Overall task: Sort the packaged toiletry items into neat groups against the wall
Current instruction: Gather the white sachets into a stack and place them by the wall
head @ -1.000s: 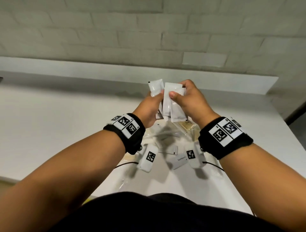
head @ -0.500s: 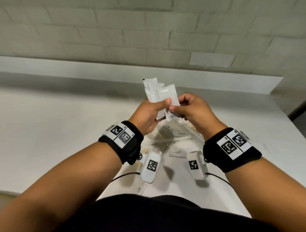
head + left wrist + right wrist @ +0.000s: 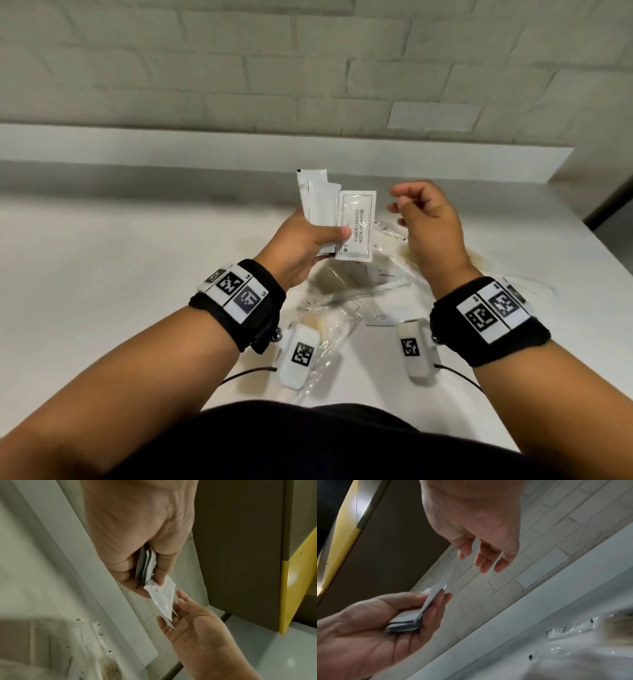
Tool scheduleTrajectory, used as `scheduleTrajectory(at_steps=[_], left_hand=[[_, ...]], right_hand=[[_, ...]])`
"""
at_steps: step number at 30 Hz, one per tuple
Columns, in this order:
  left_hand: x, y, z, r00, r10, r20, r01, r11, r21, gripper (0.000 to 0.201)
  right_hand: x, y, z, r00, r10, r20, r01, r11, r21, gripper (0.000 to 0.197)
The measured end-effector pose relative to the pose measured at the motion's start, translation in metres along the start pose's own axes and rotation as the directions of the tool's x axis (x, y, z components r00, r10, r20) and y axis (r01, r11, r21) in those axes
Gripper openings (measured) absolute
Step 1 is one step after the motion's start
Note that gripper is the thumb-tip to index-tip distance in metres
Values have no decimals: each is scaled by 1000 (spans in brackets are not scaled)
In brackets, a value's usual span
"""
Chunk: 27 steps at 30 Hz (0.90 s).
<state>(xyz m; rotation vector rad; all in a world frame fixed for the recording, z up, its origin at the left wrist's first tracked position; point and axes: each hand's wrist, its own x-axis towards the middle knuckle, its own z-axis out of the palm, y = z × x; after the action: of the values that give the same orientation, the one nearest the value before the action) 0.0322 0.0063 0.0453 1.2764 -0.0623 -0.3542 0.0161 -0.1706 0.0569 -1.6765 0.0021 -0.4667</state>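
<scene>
My left hand [image 3: 308,240] grips a fanned stack of white sachets [image 3: 329,209] above the counter; the front one reads "shampoo with conditioner" [image 3: 356,229]. The left wrist view shows the same stack [image 3: 145,566] pinched between thumb and fingers, and in the right wrist view it [image 3: 412,620] lies across the left palm. My right hand [image 3: 424,219] hovers just right of the stack, fingers loosely spread and holding nothing [image 3: 484,555]. Under both hands a loose pile of clear-wrapped toiletry items [image 3: 363,287] lies on the white counter [image 3: 120,274].
A raised white ledge [image 3: 171,144] runs along the painted brick wall [image 3: 239,61] behind the counter. Clear wrappers [image 3: 329,342] spread toward the near edge. The counter ends at the right, where a dark panel with yellow trim [image 3: 240,547] stands.
My right hand has let go of the sachets and drawn away to the right. The left hand has lowered the stack a little, and the shampoo sachet now faces me.
</scene>
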Motion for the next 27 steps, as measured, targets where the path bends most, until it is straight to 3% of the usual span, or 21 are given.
scheduleTrajectory(at_steps=[2,5,7,9,11,13,17,19,22,23,24,25,26,27], left_hand=[[0,0,-5,1000,15,-3,-15,1000,22,56],[-3,2,-7,998,51,24,-54,993,105,58],[-3,2,-7,995,86,44,-90,990,108,57],[-3,4,-6,996,80,30,-82,994,70,46],[0,7,-6,1000,-2,-19,1,999,-32,36],[4,7,-9,997,-72,-42,66,990,-124,34],[8,-3,-7,999,-32,17,32,999,39,38],[10,-7,-3,998,-30,48,26,997,71,36],[11,-4,-7,996,-77,-35,79,996,39,35],[12,-3,-13,992,-110,-67,110,994,0,38],[13,-1,-18,987,-144,-74,141,989,-44,38],[13,0,-21,986,-156,-59,152,986,-70,32],[12,2,-23,988,-149,-33,146,986,-81,24],[12,2,-24,993,-117,-18,115,991,-71,20]], right_hand=[[-3,-2,4,997,75,8,-75,996,53,18],[-5,-4,9,986,28,167,10,975,-222,66],[-5,-5,16,948,159,276,-104,974,-202,77],[-5,-4,22,910,275,312,-277,960,-37,51],[-2,-1,20,924,306,229,-333,939,90,27],[3,1,11,921,330,209,-365,917,161,22],[1,1,8,866,381,323,-457,867,201,25],[-1,-1,15,880,360,309,-429,882,195,23],[7,-6,17,972,172,159,-209,943,258,18],[11,-5,15,993,25,115,-44,985,168,19],[14,-3,12,976,-171,132,174,985,-8,21],[14,2,11,903,-362,232,410,886,-215,23],[13,9,10,791,-489,368,607,703,-370,24],[11,16,11,704,-531,471,710,542,-450,24]])
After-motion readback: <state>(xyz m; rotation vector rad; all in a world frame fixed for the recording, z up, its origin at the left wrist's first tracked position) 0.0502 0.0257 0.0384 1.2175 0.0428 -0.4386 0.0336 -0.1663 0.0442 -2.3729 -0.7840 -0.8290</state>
